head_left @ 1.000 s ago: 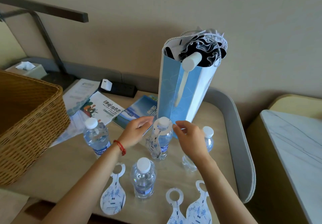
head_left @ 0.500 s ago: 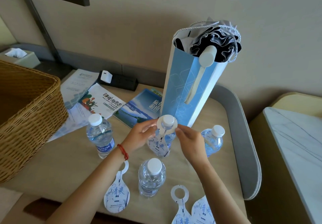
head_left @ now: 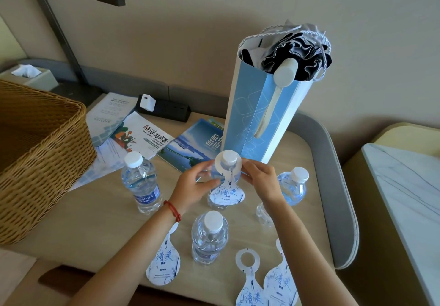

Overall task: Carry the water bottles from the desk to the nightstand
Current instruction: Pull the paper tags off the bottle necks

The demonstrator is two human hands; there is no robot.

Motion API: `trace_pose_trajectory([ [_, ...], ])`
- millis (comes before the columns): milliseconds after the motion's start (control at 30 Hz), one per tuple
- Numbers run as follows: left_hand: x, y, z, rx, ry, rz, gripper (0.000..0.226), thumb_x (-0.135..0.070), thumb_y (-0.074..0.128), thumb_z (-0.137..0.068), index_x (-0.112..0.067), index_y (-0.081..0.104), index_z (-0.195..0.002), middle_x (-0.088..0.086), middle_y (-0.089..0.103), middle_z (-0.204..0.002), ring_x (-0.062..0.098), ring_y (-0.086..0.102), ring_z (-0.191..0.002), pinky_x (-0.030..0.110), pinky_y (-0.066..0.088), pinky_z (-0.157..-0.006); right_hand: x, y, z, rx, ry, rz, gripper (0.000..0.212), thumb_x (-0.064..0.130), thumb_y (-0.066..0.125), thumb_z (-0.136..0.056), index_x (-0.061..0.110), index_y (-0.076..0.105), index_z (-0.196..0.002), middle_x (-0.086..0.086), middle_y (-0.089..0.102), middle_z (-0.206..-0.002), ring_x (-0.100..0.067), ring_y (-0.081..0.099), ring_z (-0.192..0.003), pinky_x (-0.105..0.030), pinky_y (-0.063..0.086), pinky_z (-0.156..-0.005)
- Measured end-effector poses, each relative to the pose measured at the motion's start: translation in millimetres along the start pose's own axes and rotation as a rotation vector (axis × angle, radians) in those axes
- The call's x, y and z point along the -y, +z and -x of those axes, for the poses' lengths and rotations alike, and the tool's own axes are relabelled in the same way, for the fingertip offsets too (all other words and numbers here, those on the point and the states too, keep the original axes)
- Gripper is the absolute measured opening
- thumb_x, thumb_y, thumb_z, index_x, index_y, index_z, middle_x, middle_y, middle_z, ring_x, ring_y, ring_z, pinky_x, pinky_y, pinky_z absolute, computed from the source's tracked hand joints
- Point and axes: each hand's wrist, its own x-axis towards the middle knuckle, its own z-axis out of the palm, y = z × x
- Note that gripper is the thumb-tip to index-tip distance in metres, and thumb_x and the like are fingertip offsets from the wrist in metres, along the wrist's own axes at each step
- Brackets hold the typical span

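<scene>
Several clear water bottles with white caps stand on the beige desk (head_left: 71, 212). The middle bottle (head_left: 229, 160) wears a white paper neck tag (head_left: 227, 192). My left hand (head_left: 194, 185) pinches the tag's ring on its left side and my right hand (head_left: 260, 179) pinches it on the right. Another bottle (head_left: 140, 181) stands to the left, one (head_left: 209, 236) nearer me, and one (head_left: 294, 186) to the right, partly behind my right forearm.
A wicker basket (head_left: 35, 148) fills the left. A tall blue gift bag (head_left: 262, 115) holding a folded umbrella stands behind the bottles. Brochures (head_left: 142, 136) and a black power strip (head_left: 166, 110) lie at the back. Loose neck tags (head_left: 164, 265) lie near the front edge. A marble-topped surface (head_left: 409, 198) is at right.
Both hands have stayed on the middle bottle's neck tag, which now sits lower around the neck. The view has shifted closer and to the left.
</scene>
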Motion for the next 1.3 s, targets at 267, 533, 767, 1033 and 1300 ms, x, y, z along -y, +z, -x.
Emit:
trace_pose_trajectory([
  [267,-7.6,-9.9,-14.1,0.194,-0.032,0.117,0.051,-0.019,0.078,-0.068,-0.026,0.056,-0.113,0.000,0.061,-0.117,0.019,0.055,-0.114,0.031,0.044,-0.097,0.9,0.6,-7.1,-0.094,-0.075,0.108,0.012,0.015,0.062,-0.086,0.014,0.068,-0.076,0.004,0.066,-0.077,-0.015,0.062,-0.079,-0.033,0.053,-0.081],
  [533,-8.4,-11.2,-16.9,0.218,-0.041,0.092,0.053,-0.028,0.076,-0.066,-0.035,0.052,-0.112,-0.011,0.057,-0.115,-0.009,0.056,-0.102,0.020,0.042,-0.096,10.2,-4.6,-8.3,-0.069,-0.241,0.133,0.016,0.007,0.061,-0.084,0.016,0.067,-0.073,0.006,0.067,-0.075,-0.002,0.060,-0.071,-0.019,0.050,-0.073],
  [767,-5.6,-10.4,-17.5,0.206,-0.002,0.099,0.047,-0.018,0.077,-0.068,-0.036,0.057,-0.107,-0.003,0.062,-0.113,0.013,0.058,-0.108,0.034,0.046,-0.097,9.1,-6.6,2.9,-0.059,-0.339,0.111,0.012,0.008,0.062,-0.085,0.012,0.067,-0.074,0.005,0.066,-0.071,0.000,0.058,-0.063,-0.013,0.048,-0.063],
  [1033,-8.6,-9.2,-13.1,0.220,-0.041,0.108,0.059,-0.038,0.076,-0.061,-0.038,0.048,-0.113,-0.013,0.053,-0.117,-0.011,0.051,-0.101,0.011,0.044,-0.089,-32.9,-24.2,33.6,-0.128,-0.163,0.103,0.022,0.006,0.058,-0.087,0.013,0.063,-0.067,0.003,0.062,-0.051,-0.003,0.056,-0.046,-0.015,0.048,-0.053],
  [1300,-6.4,-10.1,-12.9,0.190,-0.022,0.090,0.049,-0.006,0.068,-0.076,-0.041,0.051,-0.107,-0.018,0.058,-0.110,-0.009,0.059,-0.096,0.013,0.047,-0.083,-111.9,-17.3,39.2,-0.165,0.185,0.341,0.018,0.012,0.057,-0.087,0.010,0.063,-0.069,0.000,0.061,-0.052,-0.005,0.057,-0.042,-0.011,0.045,-0.048],
])
